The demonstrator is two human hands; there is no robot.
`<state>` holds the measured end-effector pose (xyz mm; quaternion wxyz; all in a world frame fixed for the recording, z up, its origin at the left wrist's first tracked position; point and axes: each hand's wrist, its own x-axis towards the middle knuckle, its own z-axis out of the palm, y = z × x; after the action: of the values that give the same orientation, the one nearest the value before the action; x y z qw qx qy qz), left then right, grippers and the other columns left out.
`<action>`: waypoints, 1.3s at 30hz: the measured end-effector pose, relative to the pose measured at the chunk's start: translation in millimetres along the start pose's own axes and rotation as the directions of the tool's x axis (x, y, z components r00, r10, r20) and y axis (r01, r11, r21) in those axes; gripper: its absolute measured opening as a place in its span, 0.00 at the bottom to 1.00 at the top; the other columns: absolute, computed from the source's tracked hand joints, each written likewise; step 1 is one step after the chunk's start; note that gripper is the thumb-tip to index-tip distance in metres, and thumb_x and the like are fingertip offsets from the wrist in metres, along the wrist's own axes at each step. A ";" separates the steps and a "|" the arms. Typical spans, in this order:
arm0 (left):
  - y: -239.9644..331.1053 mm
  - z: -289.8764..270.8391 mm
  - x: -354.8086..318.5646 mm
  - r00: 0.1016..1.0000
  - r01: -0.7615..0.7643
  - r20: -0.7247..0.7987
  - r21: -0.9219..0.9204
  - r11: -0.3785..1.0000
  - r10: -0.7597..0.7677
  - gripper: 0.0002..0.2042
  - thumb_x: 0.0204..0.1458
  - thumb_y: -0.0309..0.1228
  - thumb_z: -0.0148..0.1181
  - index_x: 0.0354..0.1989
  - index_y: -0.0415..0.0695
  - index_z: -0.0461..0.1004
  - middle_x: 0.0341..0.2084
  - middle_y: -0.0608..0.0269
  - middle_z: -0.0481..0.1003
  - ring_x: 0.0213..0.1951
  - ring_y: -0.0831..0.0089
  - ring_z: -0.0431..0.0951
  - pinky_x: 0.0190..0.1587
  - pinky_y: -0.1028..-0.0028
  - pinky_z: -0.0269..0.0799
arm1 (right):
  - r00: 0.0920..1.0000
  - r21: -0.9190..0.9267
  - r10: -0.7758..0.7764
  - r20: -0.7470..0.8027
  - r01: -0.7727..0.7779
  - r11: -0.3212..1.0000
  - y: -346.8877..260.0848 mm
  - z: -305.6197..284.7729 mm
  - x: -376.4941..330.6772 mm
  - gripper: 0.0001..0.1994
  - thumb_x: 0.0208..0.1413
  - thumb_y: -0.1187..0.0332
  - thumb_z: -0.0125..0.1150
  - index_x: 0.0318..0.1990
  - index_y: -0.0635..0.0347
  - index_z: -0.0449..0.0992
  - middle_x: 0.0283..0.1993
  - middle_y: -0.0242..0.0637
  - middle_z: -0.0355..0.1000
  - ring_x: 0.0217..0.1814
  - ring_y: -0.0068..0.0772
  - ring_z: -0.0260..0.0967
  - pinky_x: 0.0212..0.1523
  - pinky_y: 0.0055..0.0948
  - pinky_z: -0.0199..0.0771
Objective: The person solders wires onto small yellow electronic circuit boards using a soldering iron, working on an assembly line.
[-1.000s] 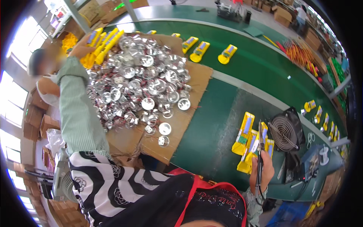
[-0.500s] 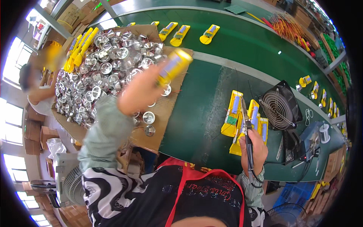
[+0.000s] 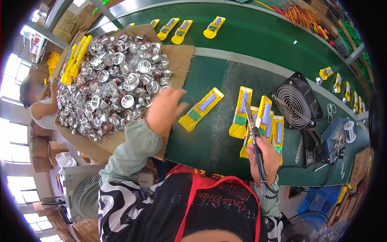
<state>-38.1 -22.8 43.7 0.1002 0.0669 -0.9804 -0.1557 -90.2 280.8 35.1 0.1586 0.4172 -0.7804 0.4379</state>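
A soldering iron [image 3: 253,133] is gripped pen-fashion in the right hand [image 3: 264,155], tip over the yellow cases [image 3: 258,121] on the green bench [image 3: 225,76], while the left hand [image 3: 163,109], loosely spread and empty, hovers beside another case [image 3: 200,109].

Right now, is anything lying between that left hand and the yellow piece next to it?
Nothing visible does. The left hand hovers open just left of the yellow piece, with only bare green table between them.
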 end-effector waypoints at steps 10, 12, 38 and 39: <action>-61.0 13.1 12.7 0.994 0.093 -0.035 -0.261 0.961 -0.106 0.07 0.47 0.26 0.60 0.34 0.37 0.75 0.25 0.58 0.72 0.26 0.68 0.72 0.30 0.73 0.67 | 0.965 0.345 0.237 0.116 -0.263 0.901 -13.3 18.1 -5.9 0.19 0.45 0.73 0.66 0.44 0.65 0.69 0.36 0.46 0.74 0.30 0.35 0.75 0.30 0.27 0.74; -49.6 -2.2 16.2 0.990 0.121 -0.025 -0.308 0.944 -0.136 0.08 0.46 0.27 0.60 0.34 0.38 0.76 0.24 0.57 0.73 0.27 0.65 0.72 0.32 0.71 0.67 | 0.920 0.353 0.355 0.164 -0.391 0.850 -16.3 25.0 -3.9 0.17 0.45 0.73 0.66 0.43 0.66 0.70 0.34 0.45 0.74 0.30 0.33 0.75 0.31 0.26 0.74; -19.9 39.8 -33.9 0.982 0.174 0.152 -0.494 0.852 -0.112 0.04 0.45 0.23 0.57 0.25 0.36 0.69 0.30 0.55 0.73 0.35 0.59 0.73 0.38 0.67 0.67 | 0.670 0.543 0.579 0.465 -0.732 0.411 -14.6 82.7 17.6 0.10 0.51 0.78 0.56 0.40 0.70 0.66 0.32 0.45 0.73 0.29 0.28 0.74 0.31 0.23 0.76; -20.4 39.2 -33.4 0.981 0.178 0.155 -0.497 0.849 -0.115 0.04 0.45 0.23 0.57 0.25 0.36 0.69 0.30 0.55 0.73 0.35 0.59 0.73 0.38 0.67 0.67 | 0.666 0.539 0.580 0.469 -0.736 0.410 -14.1 84.0 18.3 0.10 0.51 0.78 0.56 0.40 0.70 0.66 0.32 0.45 0.73 0.29 0.28 0.74 0.31 0.23 0.76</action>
<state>-12.2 -25.2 -5.2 0.0432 0.1033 -0.9008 -0.4195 -80.1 199.1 6.5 -0.2780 0.1441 -0.6681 0.6749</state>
